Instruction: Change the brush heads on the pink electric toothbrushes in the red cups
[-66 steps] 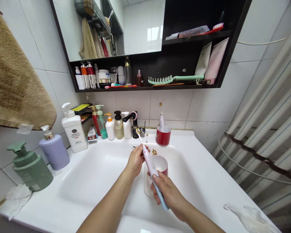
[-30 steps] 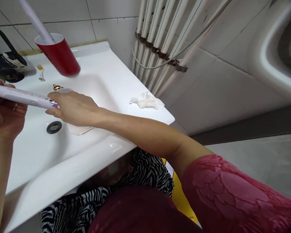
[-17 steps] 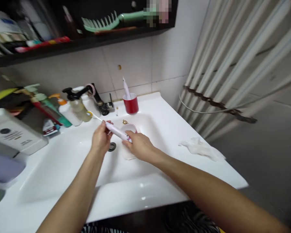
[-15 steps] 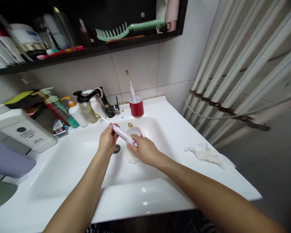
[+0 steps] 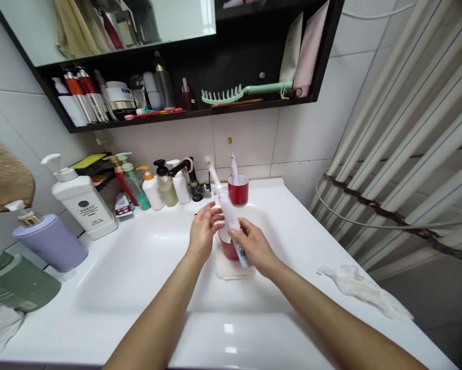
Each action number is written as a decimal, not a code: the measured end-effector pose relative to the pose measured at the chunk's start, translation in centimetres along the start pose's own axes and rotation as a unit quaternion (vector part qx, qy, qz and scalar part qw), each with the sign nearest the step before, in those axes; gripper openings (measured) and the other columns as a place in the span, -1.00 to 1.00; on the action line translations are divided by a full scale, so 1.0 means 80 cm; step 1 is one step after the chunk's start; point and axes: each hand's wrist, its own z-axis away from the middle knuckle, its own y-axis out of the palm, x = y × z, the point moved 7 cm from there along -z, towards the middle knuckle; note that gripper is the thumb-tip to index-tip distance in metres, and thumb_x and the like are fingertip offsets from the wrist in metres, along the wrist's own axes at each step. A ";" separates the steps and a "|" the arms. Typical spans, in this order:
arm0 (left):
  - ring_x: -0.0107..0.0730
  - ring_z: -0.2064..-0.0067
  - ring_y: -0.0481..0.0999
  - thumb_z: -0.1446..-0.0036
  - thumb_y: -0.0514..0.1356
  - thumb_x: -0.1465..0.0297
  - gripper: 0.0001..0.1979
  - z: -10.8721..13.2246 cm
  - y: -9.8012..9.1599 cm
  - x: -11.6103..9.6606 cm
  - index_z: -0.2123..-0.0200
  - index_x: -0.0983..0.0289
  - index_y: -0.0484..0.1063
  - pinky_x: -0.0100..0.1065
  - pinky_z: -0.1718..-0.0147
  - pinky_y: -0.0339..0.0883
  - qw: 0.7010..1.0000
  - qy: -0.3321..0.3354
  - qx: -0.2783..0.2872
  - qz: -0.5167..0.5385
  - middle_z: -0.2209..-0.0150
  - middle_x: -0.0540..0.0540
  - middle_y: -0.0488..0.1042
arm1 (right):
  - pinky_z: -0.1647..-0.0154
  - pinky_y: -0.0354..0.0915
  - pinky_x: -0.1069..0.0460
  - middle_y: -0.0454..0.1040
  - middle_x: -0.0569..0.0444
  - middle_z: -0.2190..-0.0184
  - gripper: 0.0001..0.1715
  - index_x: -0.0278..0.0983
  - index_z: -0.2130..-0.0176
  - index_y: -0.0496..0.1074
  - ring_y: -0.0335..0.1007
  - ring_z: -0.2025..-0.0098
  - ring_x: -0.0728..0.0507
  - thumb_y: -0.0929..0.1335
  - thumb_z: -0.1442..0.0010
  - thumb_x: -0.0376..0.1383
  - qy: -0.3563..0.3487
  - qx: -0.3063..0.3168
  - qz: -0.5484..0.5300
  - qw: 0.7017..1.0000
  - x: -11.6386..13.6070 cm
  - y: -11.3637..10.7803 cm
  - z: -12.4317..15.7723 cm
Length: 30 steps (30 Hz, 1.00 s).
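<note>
My right hand (image 5: pixel 254 247) is closed round the lower handle of a pink and white electric toothbrush (image 5: pixel 228 216), held nearly upright with its head up over the white sink (image 5: pixel 138 267). My left hand (image 5: pixel 204 232) is beside the handle's middle, fingers curled and apart, thumb and fingertips touching it. Just below the brush a red-and-white cup (image 5: pixel 227 246) stands in the basin, partly hidden by both hands.
A second red cup (image 5: pixel 238 191) with a brush stands by the black tap (image 5: pixel 192 180). Pump bottles (image 5: pixel 80 203) line the left rim and back wall. A crumpled clear glove (image 5: pixel 364 288) lies at right. A shelf (image 5: pixel 184 110) and pipes (image 5: pixel 400 144) are above and right.
The toothbrush has swung from lying slanted to nearly upright. My left hand has loosened from gripping its neck. The camera view has swung back and settled on the sink.
</note>
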 end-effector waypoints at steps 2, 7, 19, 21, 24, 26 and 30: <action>-0.50 0.45 0.32 0.16 0.04 0.33 -0.80 0.005 0.000 0.003 0.39 0.28 0.27 -0.40 0.45 0.19 0.991 0.013 0.010 -0.136 0.44 0.04 0.33 | 0.54 0.16 0.13 0.29 0.14 0.56 -0.70 -0.31 0.34 0.24 0.20 0.55 0.03 0.19 0.08 -0.18 -0.018 -0.068 -0.003 0.998 0.007 -0.014 -0.019; -0.36 0.22 0.26 0.28 0.12 0.47 -0.83 0.022 -0.006 0.027 0.46 0.25 0.32 -0.33 0.22 0.10 0.860 0.094 0.043 -0.500 0.27 0.08 0.28 | 0.55 0.16 0.12 0.33 0.11 0.54 -0.65 -0.31 0.31 0.22 0.22 0.55 0.02 0.17 0.08 -0.14 -0.020 -0.106 0.071 0.992 -0.003 -0.023 -0.067; -0.33 0.18 0.27 0.27 0.14 0.47 -0.92 0.022 0.007 0.050 0.57 0.30 0.29 -0.36 0.23 0.14 0.805 0.087 0.103 -0.578 0.19 0.12 0.24 | 0.39 0.12 0.08 0.32 -0.03 0.31 -0.62 -0.32 0.52 0.37 0.24 0.30 -0.09 0.18 0.08 -0.09 0.018 -0.075 0.318 0.945 -0.048 -0.011 -0.054; -0.33 0.18 0.27 0.28 0.14 0.50 -0.94 0.024 0.015 0.044 0.60 0.29 0.28 -0.35 0.23 0.14 0.814 0.103 0.115 -0.559 0.21 0.11 0.26 | 0.42 0.12 0.10 0.35 -0.03 0.35 -0.61 -0.32 0.54 0.37 0.26 0.34 -0.08 0.17 0.08 -0.09 0.022 -0.061 0.343 0.937 -0.046 -0.015 -0.054; -0.30 0.18 0.27 0.28 0.14 0.51 -0.93 0.022 0.034 0.036 0.64 0.27 0.26 -0.34 0.23 0.16 0.826 0.136 0.133 -0.530 0.19 0.12 0.25 | 0.52 0.09 0.11 0.39 -0.01 0.51 -0.57 -0.33 0.59 0.36 0.28 0.47 -0.05 0.15 0.06 -0.08 0.029 -0.043 0.375 0.925 -0.038 -0.028 -0.058; -0.28 0.18 0.27 0.29 0.14 0.50 -0.92 0.016 0.051 0.031 0.65 0.25 0.26 -0.32 0.23 0.16 0.829 0.159 0.147 -0.516 0.20 0.10 0.26 | 0.58 0.07 0.12 0.40 0.00 0.59 -0.55 -0.32 0.60 0.36 0.26 0.55 -0.04 0.14 0.05 -0.06 0.035 -0.040 0.396 0.917 -0.029 -0.043 -0.063; -0.28 0.16 0.25 0.27 0.14 0.50 -0.92 -0.006 0.101 0.021 0.60 0.25 0.27 -0.35 0.20 0.14 0.820 0.205 0.182 -0.502 0.18 0.10 0.24 | 0.61 0.03 0.10 0.41 -0.04 0.62 -0.52 -0.33 0.61 0.37 0.27 0.57 -0.07 0.13 0.06 -0.04 0.054 -0.074 0.442 0.892 -0.006 -0.092 -0.080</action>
